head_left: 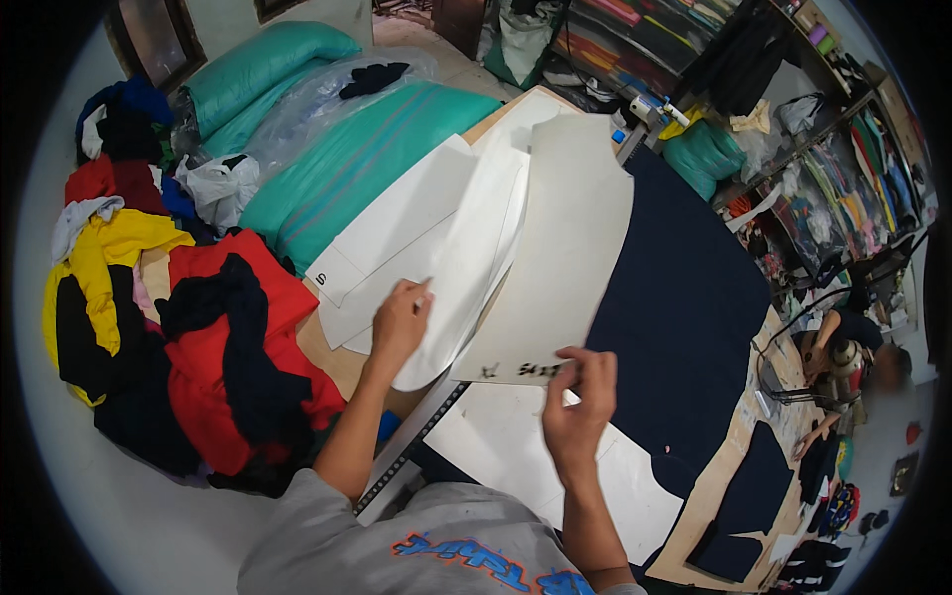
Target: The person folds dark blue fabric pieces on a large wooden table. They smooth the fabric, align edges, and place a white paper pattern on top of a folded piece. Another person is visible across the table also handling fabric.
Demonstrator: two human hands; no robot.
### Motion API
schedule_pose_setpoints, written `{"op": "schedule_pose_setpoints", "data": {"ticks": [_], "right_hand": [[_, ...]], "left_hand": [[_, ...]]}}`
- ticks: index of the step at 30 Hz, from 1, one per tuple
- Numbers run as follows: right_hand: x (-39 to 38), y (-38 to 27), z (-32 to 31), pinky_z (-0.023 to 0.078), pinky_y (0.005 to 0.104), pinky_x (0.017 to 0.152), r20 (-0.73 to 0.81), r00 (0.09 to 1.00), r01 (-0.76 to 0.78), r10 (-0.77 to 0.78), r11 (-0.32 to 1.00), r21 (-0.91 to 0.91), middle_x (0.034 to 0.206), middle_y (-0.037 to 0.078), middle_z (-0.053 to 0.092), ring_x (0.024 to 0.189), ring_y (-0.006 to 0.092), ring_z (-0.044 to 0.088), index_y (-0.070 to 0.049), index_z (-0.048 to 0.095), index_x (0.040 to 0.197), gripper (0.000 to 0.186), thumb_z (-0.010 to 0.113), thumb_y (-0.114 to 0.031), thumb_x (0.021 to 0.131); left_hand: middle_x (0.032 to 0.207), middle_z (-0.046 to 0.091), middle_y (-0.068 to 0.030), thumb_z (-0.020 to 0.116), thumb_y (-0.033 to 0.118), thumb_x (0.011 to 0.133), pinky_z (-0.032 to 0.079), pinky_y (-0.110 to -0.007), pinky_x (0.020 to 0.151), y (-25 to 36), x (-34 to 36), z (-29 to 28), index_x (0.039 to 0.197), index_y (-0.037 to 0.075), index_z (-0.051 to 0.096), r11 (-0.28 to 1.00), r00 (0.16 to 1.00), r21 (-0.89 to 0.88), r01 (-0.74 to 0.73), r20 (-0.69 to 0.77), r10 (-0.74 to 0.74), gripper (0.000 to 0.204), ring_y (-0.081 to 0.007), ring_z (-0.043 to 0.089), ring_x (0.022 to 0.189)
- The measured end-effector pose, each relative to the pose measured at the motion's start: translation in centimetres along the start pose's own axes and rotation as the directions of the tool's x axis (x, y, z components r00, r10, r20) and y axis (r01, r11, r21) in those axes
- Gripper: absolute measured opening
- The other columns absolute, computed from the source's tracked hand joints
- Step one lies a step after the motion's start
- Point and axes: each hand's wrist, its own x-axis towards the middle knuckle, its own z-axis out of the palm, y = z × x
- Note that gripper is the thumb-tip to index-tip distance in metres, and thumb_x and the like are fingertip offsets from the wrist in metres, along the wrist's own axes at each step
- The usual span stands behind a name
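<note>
My right hand (580,402) pinches the lower edge of a cream card garment pattern (565,228), which has dark handwritten marks. Beside it, my left hand (400,325) has its fingers closed at the left edge of a curling white pattern sheet (461,273). These sheets fan out, lifted and bent, over the table. Under my left hand's side lies another white pattern (397,223) with drawn lines. A further white pattern piece (506,451) lies below my right hand, partly over dark navy fabric (684,268).
Red, yellow and black clothes (238,337) are heaped at left, by large green wrapped bundles (347,159). A perforated metal strip (412,441) runs near my body. At right, a person (858,332) sits by a sewing machine (846,359). Cut navy pieces (749,496) lie on the table.
</note>
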Motion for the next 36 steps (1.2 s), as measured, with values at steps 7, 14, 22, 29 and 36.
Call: {"op": "schedule_pose_setpoints", "data": {"ticks": [7,14,22,29,36], "right_hand": [[-3.2,0.3,3.6,0.055,0.0400,0.069,0.170,0.982,-0.098,0.086,0.993,0.062,0.104,0.016,0.056,0.078,0.0273,0.066,-0.004,0.067,0.124,0.036,0.061,0.005,0.090],[-4.4,3.8,2.2,0.055,0.0357,0.075,0.193,0.946,-0.268,0.260,0.963,0.016,0.108,0.014,0.059,0.083,0.0224,0.063,-0.003,0.065,0.129,0.039,0.060,0.003,0.091],[-7.3,7.3,1.3,0.056,0.0321,0.073,0.291,0.798,-0.577,0.527,0.807,0.123,0.112,0.010,0.058,0.083,0.0152,0.062,-0.002,0.061,0.132,0.034,0.057,0.000,0.098],[-7.6,9.6,0.9,0.059,0.0314,0.072,0.421,0.715,-0.647,0.558,0.756,0.095,0.117,0.010,0.058,0.085,0.0157,0.066,-0.004,0.061,0.133,0.029,0.058,-0.007,0.105],[-9.0,10.7,-1.1,0.061,0.0419,0.093,0.346,0.843,-0.431,0.411,0.902,-0.022,0.155,0.022,0.046,0.114,0.0320,0.072,-0.010,0.058,0.147,0.040,0.061,-0.022,0.108]], "left_hand": [[0.147,0.059,-0.0240,0.065,0.034,0.108,0.047,-0.045,0.114,3.3,-5.9,4.3,0.151,0.010,0.063,0.965,0.951,-0.204,-0.166,0.224,0.211,0.049,-0.0397,0.058,0.137],[0.169,0.036,-0.0281,0.064,0.056,0.104,0.028,-0.053,0.128,0.4,-9.2,7.1,0.166,0.013,0.042,0.988,0.884,-0.131,-0.080,0.448,0.131,0.078,-0.0477,0.033,0.157],[0.172,0.027,-0.0299,0.069,0.038,0.103,0.029,-0.063,0.126,-1.6,-12.2,5.7,0.170,0.012,0.030,0.941,0.818,0.160,-0.299,0.550,0.167,0.082,-0.0569,0.028,0.156],[0.156,0.052,-0.0308,0.056,0.008,0.106,0.045,-0.052,0.119,-1.8,-12.3,3.6,0.157,-0.001,0.047,0.939,0.885,-0.032,-0.342,0.327,0.333,0.052,-0.0489,0.051,0.144],[0.114,0.075,-0.0280,0.054,0.002,0.107,0.059,-0.045,0.090,6.8,-9.7,-12.0,0.129,-0.001,0.072,0.954,0.950,-0.003,-0.299,-0.096,0.297,0.029,-0.0405,0.076,0.108]]}}
